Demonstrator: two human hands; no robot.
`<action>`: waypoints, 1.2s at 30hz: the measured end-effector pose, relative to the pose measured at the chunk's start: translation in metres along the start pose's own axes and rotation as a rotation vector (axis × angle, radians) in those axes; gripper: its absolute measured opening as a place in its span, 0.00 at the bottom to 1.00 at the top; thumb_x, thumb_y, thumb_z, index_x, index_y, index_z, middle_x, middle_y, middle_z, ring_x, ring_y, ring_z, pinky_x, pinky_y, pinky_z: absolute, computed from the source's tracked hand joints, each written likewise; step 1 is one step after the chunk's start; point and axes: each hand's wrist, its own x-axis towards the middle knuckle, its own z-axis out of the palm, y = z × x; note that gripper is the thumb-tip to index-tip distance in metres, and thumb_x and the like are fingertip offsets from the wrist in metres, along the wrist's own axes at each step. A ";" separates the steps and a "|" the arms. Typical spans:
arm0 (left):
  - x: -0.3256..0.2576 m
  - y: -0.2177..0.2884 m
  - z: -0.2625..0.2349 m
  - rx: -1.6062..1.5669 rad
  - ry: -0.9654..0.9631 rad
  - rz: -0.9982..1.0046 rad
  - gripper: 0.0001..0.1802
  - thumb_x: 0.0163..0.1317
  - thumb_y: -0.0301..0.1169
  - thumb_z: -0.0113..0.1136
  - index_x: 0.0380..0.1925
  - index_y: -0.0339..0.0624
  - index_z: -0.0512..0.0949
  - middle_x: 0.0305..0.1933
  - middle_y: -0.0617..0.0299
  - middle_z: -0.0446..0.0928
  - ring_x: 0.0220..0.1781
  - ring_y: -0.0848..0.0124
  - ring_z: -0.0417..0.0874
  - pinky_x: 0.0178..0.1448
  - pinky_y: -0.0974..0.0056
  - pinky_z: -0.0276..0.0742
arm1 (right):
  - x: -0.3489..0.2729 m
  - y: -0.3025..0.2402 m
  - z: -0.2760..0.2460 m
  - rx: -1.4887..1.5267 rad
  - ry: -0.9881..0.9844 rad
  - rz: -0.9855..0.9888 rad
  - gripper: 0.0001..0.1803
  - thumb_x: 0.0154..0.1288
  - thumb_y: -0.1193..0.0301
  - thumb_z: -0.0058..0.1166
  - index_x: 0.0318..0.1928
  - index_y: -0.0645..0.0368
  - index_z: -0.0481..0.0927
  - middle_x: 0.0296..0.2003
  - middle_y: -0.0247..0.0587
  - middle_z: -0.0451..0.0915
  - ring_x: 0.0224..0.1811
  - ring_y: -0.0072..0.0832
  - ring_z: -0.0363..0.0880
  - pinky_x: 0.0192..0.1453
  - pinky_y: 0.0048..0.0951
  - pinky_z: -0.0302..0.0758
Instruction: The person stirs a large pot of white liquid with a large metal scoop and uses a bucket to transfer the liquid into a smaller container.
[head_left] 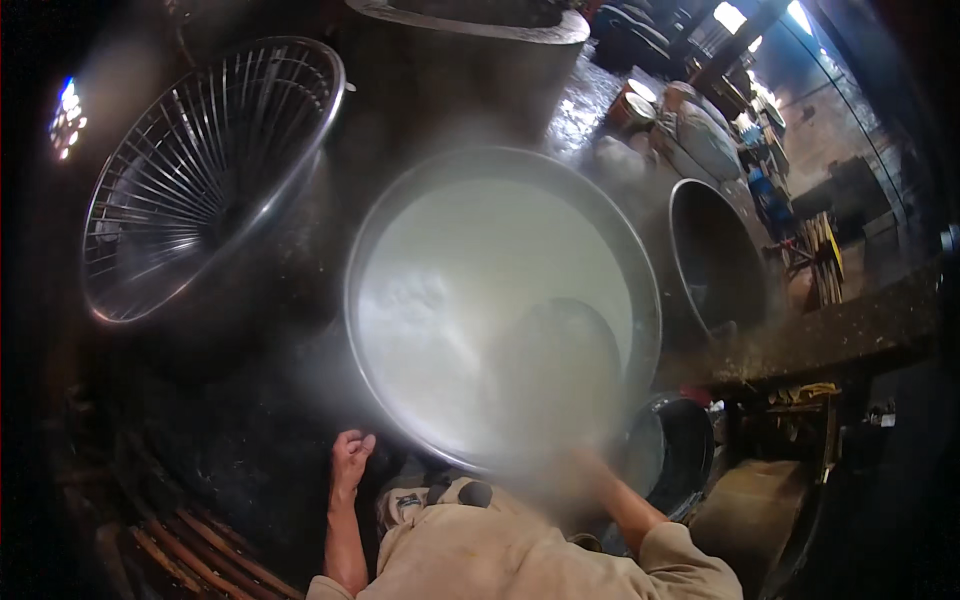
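A large round metal vat (652,300) of milky pale liquid (450,300) steams in front of me. Just outside its near-left rim is my left hand (352,457), its fingers curled in with nothing seen in them. My right forearm (628,508) reaches to the vat's near-right rim. Steam blurs my right hand (580,468), so its fingers and anything in them cannot be made out. Beyond that hand, a darker round shape (560,355) shows faintly over or in the liquid; whether it is a pan or a reflection is unclear.
A big wire basket (215,170) with a shiny rim leans at the left. Another large vessel (470,30) stands beyond the vat. To the right are a deep metal pot (715,255) and a dark tub (685,450). Wooden poles (205,550) lie at the lower left.
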 end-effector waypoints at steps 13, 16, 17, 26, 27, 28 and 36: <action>0.006 -0.002 -0.082 -0.183 0.159 -0.122 0.18 0.49 0.28 0.58 0.39 0.33 0.67 0.32 0.59 0.73 0.33 0.75 0.72 0.39 0.72 0.68 | 0.161 -0.020 0.131 0.055 -0.110 -0.062 0.04 0.54 0.76 0.42 0.25 0.63 0.67 0.16 0.35 0.65 0.14 0.23 0.64 0.17 0.23 0.66; -0.003 -0.011 -0.082 -0.216 0.188 -0.149 0.18 0.49 0.28 0.58 0.40 0.34 0.67 0.32 0.59 0.73 0.32 0.75 0.72 0.39 0.72 0.68 | 0.175 -0.024 0.130 0.072 -0.090 -0.047 0.03 0.54 0.77 0.42 0.24 0.62 0.67 0.16 0.35 0.65 0.14 0.23 0.64 0.16 0.23 0.65; -0.006 -0.011 -0.080 -0.225 0.194 -0.173 0.18 0.49 0.28 0.58 0.40 0.34 0.67 0.32 0.59 0.73 0.32 0.75 0.72 0.39 0.71 0.68 | 0.178 -0.025 0.127 0.072 -0.093 -0.042 0.03 0.54 0.77 0.42 0.24 0.62 0.67 0.15 0.35 0.65 0.14 0.23 0.64 0.16 0.23 0.65; -0.010 -0.008 -0.053 -0.192 0.183 -0.047 0.17 0.49 0.28 0.57 0.39 0.34 0.67 0.31 0.57 0.73 0.31 0.75 0.73 0.38 0.71 0.69 | 0.192 -0.027 0.066 0.082 -0.151 0.029 0.02 0.51 0.78 0.45 0.24 0.62 0.67 0.14 0.35 0.65 0.14 0.25 0.65 0.17 0.26 0.66; -0.010 -0.004 -0.050 -0.183 0.192 -0.036 0.17 0.49 0.28 0.57 0.39 0.34 0.67 0.31 0.57 0.73 0.31 0.75 0.73 0.38 0.71 0.69 | 0.188 -0.030 0.059 0.032 -0.131 -0.017 0.03 0.50 0.78 0.46 0.24 0.62 0.67 0.14 0.35 0.65 0.13 0.26 0.65 0.17 0.26 0.66; -0.010 0.000 -0.046 -0.176 0.175 0.033 0.16 0.49 0.27 0.56 0.38 0.34 0.68 0.30 0.57 0.73 0.30 0.75 0.73 0.37 0.71 0.69 | 0.185 -0.033 0.053 0.006 -0.067 -0.028 0.04 0.48 0.80 0.48 0.23 0.62 0.67 0.13 0.36 0.66 0.13 0.27 0.66 0.16 0.28 0.67; -0.001 0.053 0.039 0.071 0.027 0.475 0.09 0.50 0.27 0.53 0.30 0.34 0.74 0.28 0.57 0.75 0.33 0.68 0.75 0.39 0.67 0.70 | 0.154 -0.051 -0.044 -0.019 0.096 -0.355 0.03 0.43 0.83 0.48 0.20 0.66 0.69 0.14 0.40 0.68 0.13 0.29 0.67 0.15 0.29 0.65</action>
